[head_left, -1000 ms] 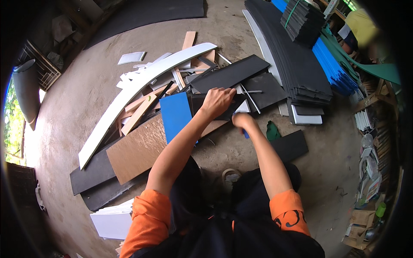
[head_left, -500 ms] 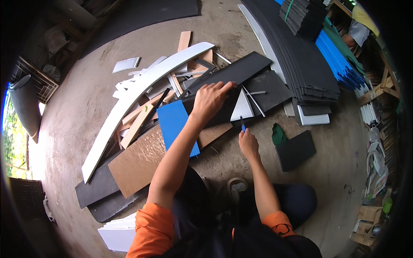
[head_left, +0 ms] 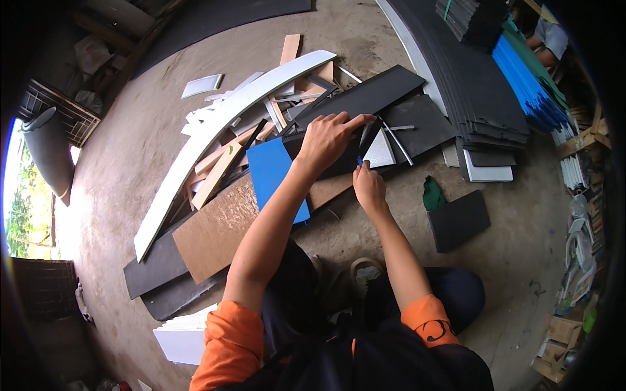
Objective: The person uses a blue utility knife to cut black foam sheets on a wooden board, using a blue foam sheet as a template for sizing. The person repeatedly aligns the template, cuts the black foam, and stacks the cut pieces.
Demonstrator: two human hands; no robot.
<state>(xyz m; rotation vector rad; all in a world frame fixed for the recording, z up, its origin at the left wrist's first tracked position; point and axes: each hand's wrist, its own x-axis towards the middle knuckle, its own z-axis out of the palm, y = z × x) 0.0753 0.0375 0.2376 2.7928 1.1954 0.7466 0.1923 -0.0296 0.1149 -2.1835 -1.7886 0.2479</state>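
My left hand (head_left: 331,138) presses flat on a black sheet (head_left: 339,159) lying across a pile of offcuts on the concrete floor. My right hand (head_left: 369,186) grips a small blue-handled cutter (head_left: 359,160) whose tip touches that black sheet just right of my left hand. A blue sheet (head_left: 274,176) lies beside my left forearm, over a brown board (head_left: 218,228). A long black panel (head_left: 365,98) runs behind my fingers.
A long white curved strip (head_left: 215,137) and wooden slats (head_left: 222,171) lie to the left. Stacked black sheets (head_left: 476,78) and blue sheets (head_left: 528,85) stand at upper right. A small black square (head_left: 460,220) with a green scrap (head_left: 433,194) lies right of my arm.
My right hand drew back toward me, then returned up to the black sheet with the cutter. My left hand stayed pressed on the sheet. The view shifted slightly.
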